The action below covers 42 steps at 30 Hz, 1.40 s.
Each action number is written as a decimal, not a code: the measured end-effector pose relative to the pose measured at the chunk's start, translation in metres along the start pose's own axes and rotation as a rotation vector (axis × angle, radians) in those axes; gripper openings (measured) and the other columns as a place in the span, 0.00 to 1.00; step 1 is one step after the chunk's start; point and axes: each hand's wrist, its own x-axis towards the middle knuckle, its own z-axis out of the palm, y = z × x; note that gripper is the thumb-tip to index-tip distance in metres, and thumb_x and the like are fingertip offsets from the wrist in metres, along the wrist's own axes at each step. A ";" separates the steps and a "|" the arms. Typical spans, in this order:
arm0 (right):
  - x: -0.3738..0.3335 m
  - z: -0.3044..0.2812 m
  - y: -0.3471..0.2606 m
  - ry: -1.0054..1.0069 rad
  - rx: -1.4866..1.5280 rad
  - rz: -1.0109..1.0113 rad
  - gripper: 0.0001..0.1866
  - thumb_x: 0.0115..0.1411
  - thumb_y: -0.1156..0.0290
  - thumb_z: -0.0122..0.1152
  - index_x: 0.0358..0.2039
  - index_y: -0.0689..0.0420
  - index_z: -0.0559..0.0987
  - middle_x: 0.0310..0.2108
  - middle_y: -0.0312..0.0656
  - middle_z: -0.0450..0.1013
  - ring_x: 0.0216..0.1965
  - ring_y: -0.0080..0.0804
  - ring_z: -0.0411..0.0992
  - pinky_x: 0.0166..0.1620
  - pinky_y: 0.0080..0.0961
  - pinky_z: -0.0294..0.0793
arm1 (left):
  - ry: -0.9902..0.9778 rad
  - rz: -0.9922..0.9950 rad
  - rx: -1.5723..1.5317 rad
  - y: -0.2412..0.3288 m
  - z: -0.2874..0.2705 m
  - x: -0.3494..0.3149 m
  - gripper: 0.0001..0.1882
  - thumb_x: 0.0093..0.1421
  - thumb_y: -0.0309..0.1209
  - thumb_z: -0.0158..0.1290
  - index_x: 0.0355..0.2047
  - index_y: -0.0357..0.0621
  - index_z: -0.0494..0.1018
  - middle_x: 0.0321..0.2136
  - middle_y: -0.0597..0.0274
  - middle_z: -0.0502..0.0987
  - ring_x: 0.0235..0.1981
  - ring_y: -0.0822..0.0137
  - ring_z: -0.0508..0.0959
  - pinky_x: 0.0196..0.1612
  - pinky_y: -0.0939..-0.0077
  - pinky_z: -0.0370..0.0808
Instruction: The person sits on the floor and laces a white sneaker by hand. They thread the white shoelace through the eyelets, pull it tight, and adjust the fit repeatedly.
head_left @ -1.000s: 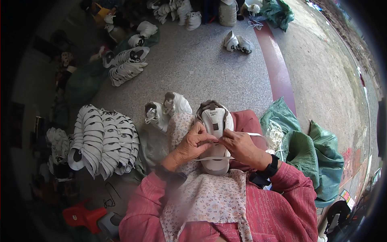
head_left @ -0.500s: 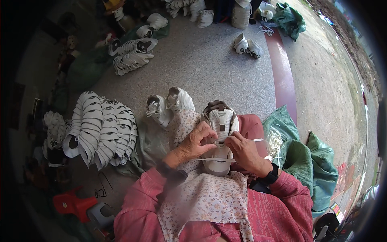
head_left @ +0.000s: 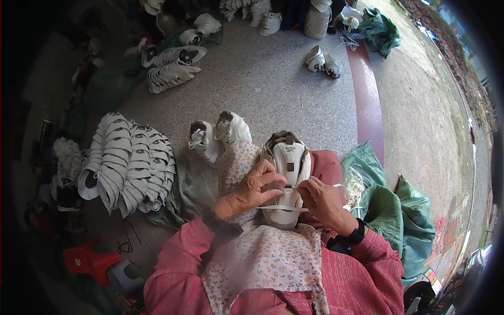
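Note:
A white and beige shoe upper (head_left: 286, 218) rests on my lap with its toe toward me and its brown-lined collar away. A white shoelace (head_left: 283, 209) crosses above its toe and trails off to the right. My left hand (head_left: 252, 186) grips the left side of the upper, thumb and forefinger curled at its edge. With fingertips pinched at the middle of the lacing area, my right hand (head_left: 321, 199) holds the shoelace; its tip is too small to make out. A bundle of loose white laces (head_left: 354, 188) lies beside my right forearm.
Two laced white shoes (head_left: 218, 136) stand beyond my left knee. Stacked white uppers (head_left: 131, 163) fill the floor at left, near a red stool (head_left: 89, 260). Green sacks (head_left: 386, 210) lie at right. More uppers (head_left: 176, 68) and a loose pair (head_left: 323, 62) sit farther off.
My right hand has shifted slightly, its fingertips drawing closer together over the lacing area. My left hand stays at the shoe's left side. The view has moved a little.

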 end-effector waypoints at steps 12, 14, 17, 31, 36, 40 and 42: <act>0.014 0.012 -0.001 -0.031 0.003 -0.087 0.07 0.61 0.75 0.57 0.40 0.57 0.73 0.34 0.45 0.70 0.31 0.47 0.75 0.31 0.40 0.73 | -0.028 -0.011 -0.021 0.000 -0.002 0.003 0.16 0.53 0.24 0.66 0.42 0.49 0.80 0.38 0.67 0.63 0.41 0.72 0.68 0.41 0.80 0.71; 0.017 -0.002 0.003 -0.080 -0.009 -0.140 0.07 0.62 0.74 0.57 0.40 0.57 0.73 0.35 0.45 0.70 0.31 0.48 0.75 0.31 0.40 0.73 | -0.017 -0.020 -0.035 0.001 -0.003 0.001 0.16 0.53 0.24 0.66 0.42 0.49 0.80 0.38 0.67 0.63 0.42 0.72 0.68 0.41 0.79 0.71; 0.021 -0.005 -0.002 -0.111 -0.064 -0.122 0.07 0.62 0.73 0.57 0.41 0.57 0.73 0.36 0.45 0.70 0.31 0.48 0.75 0.31 0.41 0.73 | 0.004 -0.040 -0.056 0.000 -0.002 0.000 0.15 0.52 0.24 0.66 0.41 0.48 0.79 0.37 0.67 0.64 0.41 0.72 0.69 0.40 0.79 0.71; 0.009 -0.002 -0.002 -0.106 0.110 0.014 0.12 0.62 0.72 0.58 0.46 0.56 0.70 0.36 0.46 0.74 0.31 0.51 0.77 0.31 0.44 0.74 | 0.119 0.047 0.109 0.013 0.005 0.000 0.07 0.55 0.23 0.63 0.34 0.41 0.77 0.34 0.62 0.66 0.35 0.65 0.73 0.37 0.74 0.71; -0.009 0.001 0.005 -0.084 0.085 0.219 0.11 0.59 0.73 0.61 0.42 0.56 0.73 0.31 0.46 0.77 0.31 0.52 0.77 0.33 0.44 0.74 | 0.274 -0.118 0.066 0.019 -0.011 -0.019 0.04 0.58 0.21 0.60 0.33 0.40 0.76 0.34 0.65 0.66 0.33 0.70 0.71 0.35 0.78 0.70; -0.026 -0.022 0.017 -0.220 -0.036 0.226 0.06 0.57 0.71 0.64 0.30 0.58 0.78 0.34 0.44 0.78 0.38 0.46 0.77 0.38 0.40 0.74 | 0.581 -0.212 0.289 -0.012 -0.067 -0.062 0.03 0.62 0.28 0.57 0.32 0.42 0.75 0.35 0.67 0.67 0.34 0.74 0.71 0.32 0.80 0.70; -0.033 -0.037 0.021 -0.230 0.086 0.162 0.07 0.56 0.69 0.65 0.26 0.58 0.78 0.38 0.43 0.78 0.46 0.42 0.76 0.45 0.39 0.73 | 0.798 -0.436 0.127 -0.018 -0.094 -0.081 0.05 0.66 0.31 0.55 0.36 0.43 0.74 0.38 0.67 0.69 0.38 0.73 0.73 0.36 0.81 0.74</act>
